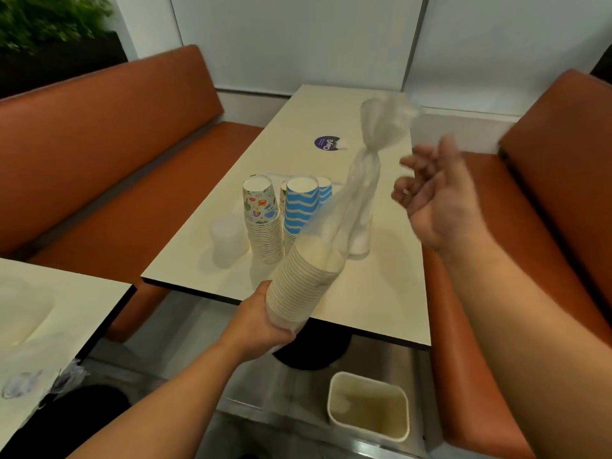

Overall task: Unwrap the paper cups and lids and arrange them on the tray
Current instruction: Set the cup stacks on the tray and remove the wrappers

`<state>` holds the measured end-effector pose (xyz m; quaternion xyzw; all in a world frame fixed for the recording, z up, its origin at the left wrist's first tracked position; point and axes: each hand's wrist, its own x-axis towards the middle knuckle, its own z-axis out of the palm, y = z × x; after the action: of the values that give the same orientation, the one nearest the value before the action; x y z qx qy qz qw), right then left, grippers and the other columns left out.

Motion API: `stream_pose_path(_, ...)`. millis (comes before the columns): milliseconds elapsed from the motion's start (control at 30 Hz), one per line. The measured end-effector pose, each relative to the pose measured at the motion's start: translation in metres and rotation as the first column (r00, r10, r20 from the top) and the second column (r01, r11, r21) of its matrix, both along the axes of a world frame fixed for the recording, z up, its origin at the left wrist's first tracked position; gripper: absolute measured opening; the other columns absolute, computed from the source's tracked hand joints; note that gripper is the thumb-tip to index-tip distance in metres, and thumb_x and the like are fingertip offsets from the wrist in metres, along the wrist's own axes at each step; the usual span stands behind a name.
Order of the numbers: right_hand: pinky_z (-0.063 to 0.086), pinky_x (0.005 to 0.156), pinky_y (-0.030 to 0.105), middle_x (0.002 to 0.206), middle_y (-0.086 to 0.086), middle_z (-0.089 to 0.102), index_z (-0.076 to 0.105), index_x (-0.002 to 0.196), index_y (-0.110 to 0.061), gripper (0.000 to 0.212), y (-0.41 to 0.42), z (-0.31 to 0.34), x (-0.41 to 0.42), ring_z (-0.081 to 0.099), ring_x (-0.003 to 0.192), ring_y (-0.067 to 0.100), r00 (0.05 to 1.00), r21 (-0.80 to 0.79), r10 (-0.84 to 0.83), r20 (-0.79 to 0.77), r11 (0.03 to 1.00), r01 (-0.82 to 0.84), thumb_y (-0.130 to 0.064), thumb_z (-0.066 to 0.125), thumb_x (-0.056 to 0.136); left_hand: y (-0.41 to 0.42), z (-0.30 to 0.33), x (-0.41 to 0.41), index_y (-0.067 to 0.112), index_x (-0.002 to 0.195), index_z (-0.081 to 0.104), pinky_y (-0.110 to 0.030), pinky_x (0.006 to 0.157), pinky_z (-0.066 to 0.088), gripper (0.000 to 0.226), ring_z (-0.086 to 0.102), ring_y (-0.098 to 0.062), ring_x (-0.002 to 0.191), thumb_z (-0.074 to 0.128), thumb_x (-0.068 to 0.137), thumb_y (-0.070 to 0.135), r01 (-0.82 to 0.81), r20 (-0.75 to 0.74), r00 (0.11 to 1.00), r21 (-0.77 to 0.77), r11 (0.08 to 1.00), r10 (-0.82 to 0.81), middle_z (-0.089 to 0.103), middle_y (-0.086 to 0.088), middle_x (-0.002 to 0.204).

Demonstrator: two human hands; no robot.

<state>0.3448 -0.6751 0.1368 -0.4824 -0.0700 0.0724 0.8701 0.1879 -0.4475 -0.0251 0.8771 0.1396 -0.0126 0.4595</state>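
My left hand (265, 321) grips the bottom of a wrapped stack of paper cups (303, 278), tilted over the near edge of the cream table (381, 293). The clear plastic wrapper (371, 154) stretches up from the stack and flares out above, blurred. My right hand (437, 200) hovers to the right of the wrapper, fingers loosely curled, holding nothing. On the table stand upside-down stacks of patterned cups (261, 220) and blue-striped cups (301, 207). A stack of translucent lids (228, 238) sits to their left.
Orange bench seats (99, 154) flank the table on both sides. A cream waste bin (369, 405) stands on the floor below the table edge. A second table (49, 326) at the lower left carries crumpled plastic (23, 384). A purple sticker (327, 143) lies mid-table.
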Motion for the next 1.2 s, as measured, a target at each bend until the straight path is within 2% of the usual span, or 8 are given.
stream_pose_path(67, 0.048, 0.060, 0.028, 0.088, -0.001, 0.064, 0.056, 0.102, -0.018, 0.027, 0.001, -0.040, -0.005, 0.062, 0.060, 0.011, 0.998, -0.207, 0.053, -0.045, 0.977, -0.061, -0.032, 0.067, 0.083, -0.006, 0.007, 0.007, 0.034, 0.123, 0.046, -0.038, 0.081, 0.056, 0.090, 0.062, -0.010, 0.099, 0.081, 0.040, 0.041, 0.047, -0.005, 0.999, -0.024, 0.999, -0.048, 0.063, 0.013, 0.108)
stream_pose_path(133, 0.052, 0.073, 0.031, 0.108, 0.000, 0.067, 0.053, 0.116, -0.022, 0.060, 0.002, -0.074, -0.017, 0.069, 0.081, 0.007, 0.968, -0.380, 0.240, -0.070, 0.891, -0.249, -0.038, 0.083, 0.066, -0.016, 0.014, 0.013, 0.034, 0.122, 0.049, -0.040, 0.085, 0.055, 0.089, 0.062, -0.008, 0.100, 0.078, 0.039, 0.041, 0.098, 0.002, 0.995, -0.060, 0.993, -0.098, 0.064, 0.014, 0.108)
stream_pose_path(267, 0.055, 0.081, 0.030, 0.107, 0.003, 0.072, 0.053, 0.127, -0.011, 0.105, 0.017, -0.088, -0.040, 0.069, 0.099, 0.017, 0.952, -0.143, 0.304, -0.020, 0.942, -0.304, -0.054, 0.095, 0.041, -0.045, 0.032, 0.027, 0.032, 0.125, 0.050, -0.041, 0.090, 0.055, 0.087, 0.063, -0.009, 0.104, 0.083, 0.045, 0.027, 0.207, 0.047, 0.978, -0.208, 0.956, -0.201, 0.066, 0.009, 0.113)
stream_pose_path(433, 0.055, 0.087, 0.037, 0.111, 0.012, 0.071, 0.057, 0.127, -0.001, 0.099, 0.022, -0.089, -0.055, 0.068, 0.105, 0.027, 0.969, -0.135, 0.246, -0.006, 0.960, -0.244, -0.059, 0.089, 0.054, -0.066, 0.065, 0.045, 0.021, 0.118, 0.057, -0.026, 0.078, 0.057, 0.076, 0.067, -0.009, 0.097, 0.079, 0.047, 0.008, 0.230, 0.104, 0.973, -0.373, 0.899, -0.205, 0.070, 0.003, 0.106)
stream_pose_path(633, 0.046, 0.107, 0.044, 0.124, 0.011, 0.066, 0.050, 0.136, -0.004, 0.110, -0.009, -0.084, -0.039, 0.061, 0.118, 0.027, 0.952, -0.156, 0.306, -0.011, 0.940, -0.303, -0.055, 0.093, 0.048, -0.068, 0.064, 0.043, 0.027, 0.115, 0.058, -0.044, 0.088, 0.056, 0.078, 0.065, -0.021, 0.103, 0.077, 0.040, 0.027, 0.279, 0.049, 0.959, -0.355, 0.892, -0.280, 0.069, -0.001, 0.109)
stream_pose_path(833, 0.059, 0.082, 0.035, 0.105, 0.013, 0.073, 0.060, 0.120, -0.004, 0.110, 0.000, -0.080, -0.046, 0.072, 0.094, 0.023, 0.946, 0.025, 0.306, -0.110, 0.952, -0.306, -0.060, 0.095, 0.032, -0.085, 0.085, 0.054, 0.012, 0.120, 0.060, -0.045, 0.093, 0.052, 0.088, 0.065, -0.030, 0.107, 0.076, 0.033, 0.023, 0.295, 0.111, 0.955, -0.461, 0.837, -0.275, 0.070, -0.011, 0.114)
stream_pose_path(1000, 0.053, 0.098, 0.037, 0.113, 0.011, 0.072, 0.061, 0.121, -0.005, 0.104, -0.012, -0.092, -0.054, 0.068, 0.108, 0.023, 0.951, -0.035, 0.292, -0.098, 0.954, -0.297, -0.059, 0.094, 0.038, -0.076, 0.083, 0.053, 0.011, 0.117, 0.059, -0.042, 0.087, 0.052, 0.085, 0.064, -0.025, 0.098, 0.074, 0.034, 0.022, 0.324, 0.060, 0.939, -0.491, 0.809, -0.340, 0.070, -0.010, 0.105)
stream_pose_path(1200, 0.057, 0.088, 0.041, 0.110, 0.018, 0.068, 0.055, 0.128, -0.002, 0.118, -0.013, -0.063, -0.033, 0.068, 0.096, 0.027, 0.953, 0.080, 0.297, -0.062, 0.953, -0.292, -0.056, 0.096, 0.032, -0.087, 0.095, 0.055, 0.012, 0.111, 0.062, -0.038, 0.084, 0.054, 0.080, 0.066, -0.024, 0.095, 0.072, 0.032, 0.018, 0.348, 0.104, 0.929, -0.575, 0.741, -0.355, 0.072, -0.009, 0.101)
